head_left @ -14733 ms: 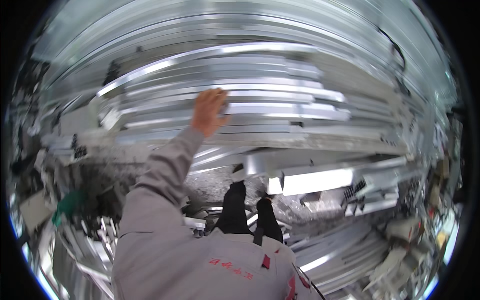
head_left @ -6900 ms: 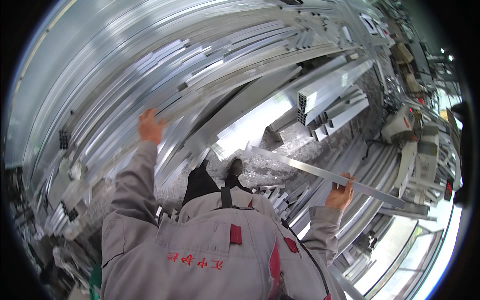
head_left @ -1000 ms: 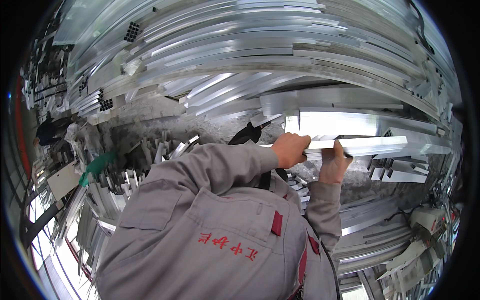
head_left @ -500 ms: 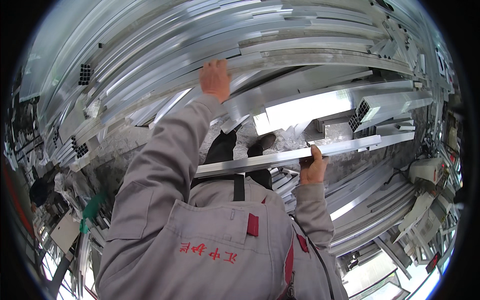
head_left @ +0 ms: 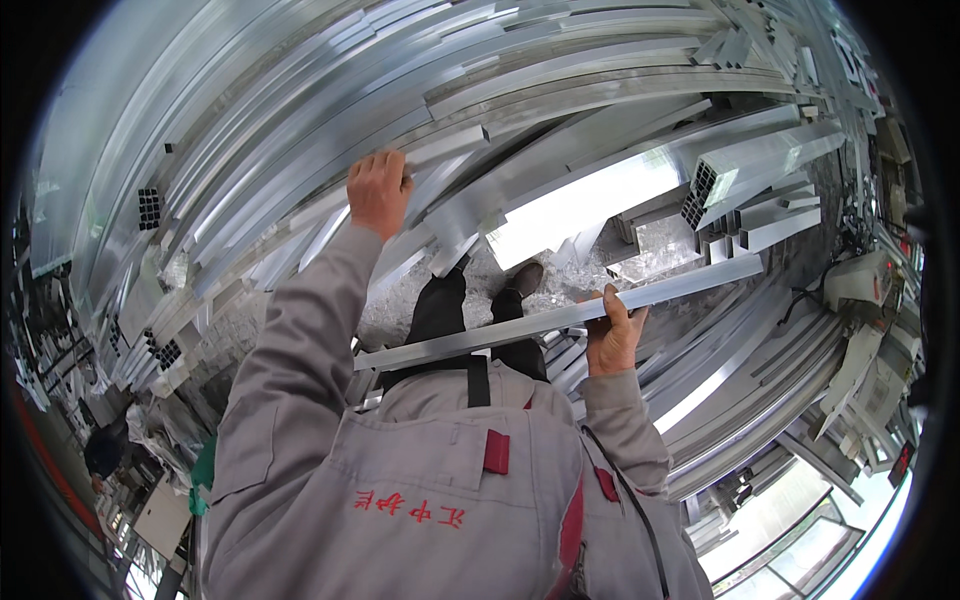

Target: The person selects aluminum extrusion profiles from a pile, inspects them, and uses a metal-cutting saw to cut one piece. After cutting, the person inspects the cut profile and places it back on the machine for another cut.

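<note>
My right hand [head_left: 612,335] grips a long flat aluminium bar [head_left: 520,325] that runs level across my body, from my left elbow out to the right. My left hand [head_left: 378,190] reaches up and forward, fingers curled over the edge of a silver profile [head_left: 440,152] in a big stack of aluminium lengths [head_left: 300,130]. Below the bar I see my dark trousers and shoes [head_left: 525,278] on a floor strewn with metal shavings.
Hollow square aluminium tubes [head_left: 745,185] lie with open ends at the right. More long profiles [head_left: 760,370] lie on the floor at the lower right. A pale machine [head_left: 860,285] stands at the right edge. Another person [head_left: 105,455] crouches at the lower left.
My view has swung a little. My left hand has shifted along the stack of profiles. My right hand has kept hold of the flat bar, which now lies lower across my chest.
</note>
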Tool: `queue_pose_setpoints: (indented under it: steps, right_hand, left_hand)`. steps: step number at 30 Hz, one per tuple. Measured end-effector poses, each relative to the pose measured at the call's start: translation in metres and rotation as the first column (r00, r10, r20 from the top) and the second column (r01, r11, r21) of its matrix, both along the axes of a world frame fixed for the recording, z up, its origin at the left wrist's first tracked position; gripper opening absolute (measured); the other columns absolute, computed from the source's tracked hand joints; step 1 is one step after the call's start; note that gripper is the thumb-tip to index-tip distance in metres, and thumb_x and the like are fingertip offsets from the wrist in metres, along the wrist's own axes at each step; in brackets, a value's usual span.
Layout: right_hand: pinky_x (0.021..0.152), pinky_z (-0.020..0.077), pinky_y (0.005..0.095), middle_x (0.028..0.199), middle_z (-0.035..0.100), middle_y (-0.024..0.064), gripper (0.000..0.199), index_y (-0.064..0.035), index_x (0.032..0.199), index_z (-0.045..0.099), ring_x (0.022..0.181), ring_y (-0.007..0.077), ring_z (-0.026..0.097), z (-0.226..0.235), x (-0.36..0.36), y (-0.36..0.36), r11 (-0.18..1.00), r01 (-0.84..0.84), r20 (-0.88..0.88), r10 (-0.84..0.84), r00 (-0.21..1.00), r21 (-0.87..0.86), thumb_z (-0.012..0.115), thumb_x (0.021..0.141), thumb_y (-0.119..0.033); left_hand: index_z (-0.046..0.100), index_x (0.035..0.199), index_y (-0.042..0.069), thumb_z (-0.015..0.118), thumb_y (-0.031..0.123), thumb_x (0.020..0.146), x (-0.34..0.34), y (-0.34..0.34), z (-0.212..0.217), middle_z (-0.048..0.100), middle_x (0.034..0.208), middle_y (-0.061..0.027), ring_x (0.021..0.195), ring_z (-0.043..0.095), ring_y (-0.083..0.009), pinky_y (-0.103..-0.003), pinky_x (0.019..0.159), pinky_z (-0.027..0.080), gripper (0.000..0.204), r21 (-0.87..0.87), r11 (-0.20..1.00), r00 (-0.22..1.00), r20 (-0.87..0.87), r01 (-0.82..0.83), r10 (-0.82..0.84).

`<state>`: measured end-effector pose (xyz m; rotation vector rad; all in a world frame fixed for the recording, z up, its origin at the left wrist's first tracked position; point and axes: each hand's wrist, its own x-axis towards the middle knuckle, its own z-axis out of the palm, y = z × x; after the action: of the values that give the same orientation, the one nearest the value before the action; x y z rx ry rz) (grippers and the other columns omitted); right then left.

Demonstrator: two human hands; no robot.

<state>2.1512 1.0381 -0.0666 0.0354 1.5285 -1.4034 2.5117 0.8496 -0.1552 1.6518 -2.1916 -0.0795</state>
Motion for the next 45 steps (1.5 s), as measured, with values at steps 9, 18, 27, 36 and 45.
queue_pose_setpoints:
  steps: [9,18,27,36,45]
  right_hand:
    - [0.096,0.0558,0.0486,0.12,0.058,0.011,0.105,-0.0096,0.156,0.021,0.104,0.0251,0.065,0.06,-0.038,-0.033,0.914,-0.221,-0.29,0.121,0.949,-0.341,0.088,0.076,-0.01]
    - [0.091,0.0548,0.037,0.117,0.056,0.0108,0.089,-0.005,0.138,0.034,0.1,0.0202,0.061,0.119,-0.108,-0.041,0.895,-0.435,-0.787,0.202,0.583,-0.093,0.087,0.067,-0.007]
    - [0.088,0.0578,0.0431,0.114,0.067,0.0219,0.092,0.0005,0.142,0.041,0.103,0.0288,0.069,0.156,-0.14,-0.028,0.765,-0.606,-0.831,0.471,0.295,0.219,0.09,0.066,-0.017]
    - [0.09,0.0572,0.0461,0.112,0.07,0.0276,0.099,0.0013,0.142,0.039,0.101,0.0423,0.072,0.14,-0.132,0.011,0.644,-0.653,-0.658,0.697,0.284,0.4,0.091,0.065,-0.032]
    - [0.111,0.0461,0.0403,0.137,0.06,0.024,0.117,0.0005,0.156,0.029,0.128,0.0333,0.059,0.121,-0.117,0.022,0.679,-0.728,-0.562,0.64,0.524,0.096,0.096,0.064,-0.024]
  left_hand:
    - [0.054,0.089,0.006,0.084,0.001,0.071,-0.066,0.033,0.119,0.067,0.101,-0.0097,0.086,0.062,-0.0338,-0.044,0.075,0.051,0.034,-0.071,0.967,0.879,-0.405,0.244,-0.252]
    - [0.054,0.127,0.001,0.086,0.008,0.086,-0.17,0.027,0.19,0.065,0.104,-0.0082,0.092,0.065,-0.0178,-0.034,0.08,0.054,0.053,0.201,0.916,0.499,-0.866,0.346,0.002]
    - [0.058,0.108,0.007,0.085,0.019,0.091,-0.263,0.037,0.21,0.053,0.086,0.004,0.08,0.049,-0.0061,-0.025,0.07,0.042,0.034,0.304,0.759,0.283,-0.945,0.576,0.164]
    - [0.061,0.101,0.007,0.081,0.034,0.096,-0.312,0.092,0.187,0.057,0.091,0.0044,0.085,0.05,-0.0064,-0.025,0.075,0.042,0.033,0.355,0.701,0.234,-0.935,0.618,0.267]
    - [0.062,0.117,-0.002,0.081,0.03,0.095,-0.309,0.1,0.178,0.068,0.1,-0.0046,0.089,0.06,-0.0102,-0.028,0.077,0.05,0.043,0.413,0.713,0.227,-0.91,0.568,0.346]
